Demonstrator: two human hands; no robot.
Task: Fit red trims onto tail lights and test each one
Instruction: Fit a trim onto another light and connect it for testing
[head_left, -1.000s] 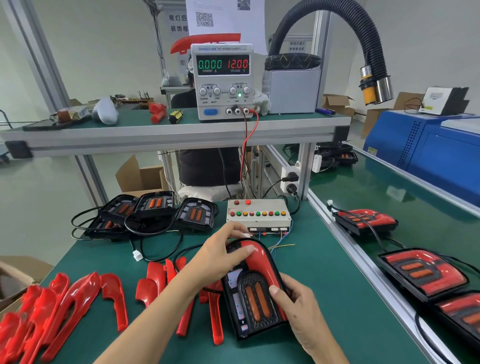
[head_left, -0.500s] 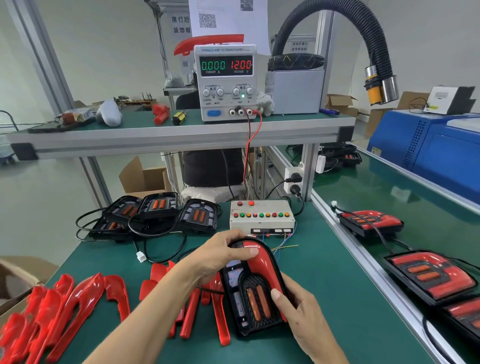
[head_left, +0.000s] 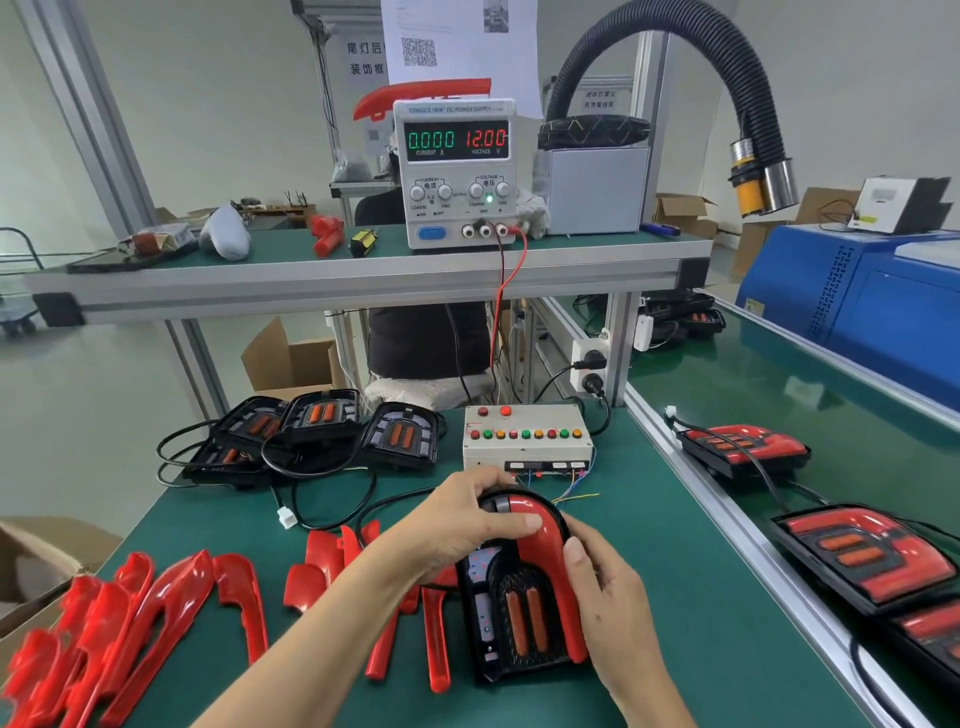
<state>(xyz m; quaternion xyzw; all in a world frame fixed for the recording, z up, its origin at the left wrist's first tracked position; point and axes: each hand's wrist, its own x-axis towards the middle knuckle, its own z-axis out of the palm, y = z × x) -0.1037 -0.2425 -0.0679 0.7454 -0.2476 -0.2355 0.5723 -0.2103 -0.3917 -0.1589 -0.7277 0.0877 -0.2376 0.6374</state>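
A black tail light (head_left: 511, 613) with two orange bars lies on the green mat in front of me. A glossy red trim (head_left: 550, 551) curves over its top and right side. My left hand (head_left: 462, 525) grips the top of the light, thumb pressing on the trim's bend. My right hand (head_left: 608, 597) holds the right edge, thumb on the trim. Loose red trims (head_left: 171, 597) lie at the left and under my left forearm. Several untrimmed tail lights (head_left: 322, 426) with cables sit at the back left. A test box (head_left: 524, 436) with coloured buttons stands just beyond.
A power supply (head_left: 454, 171) on the upper shelf reads 0.000 A and 12.00 V. Trimmed tail lights (head_left: 862, 556) lie on the conveyor to the right. A black extraction hose (head_left: 727, 67) hangs at upper right. A person sits behind the bench.
My left thumb has slid along the trim's bend toward the right. My right thumb has moved up the trim's right side. The light has stayed in place.
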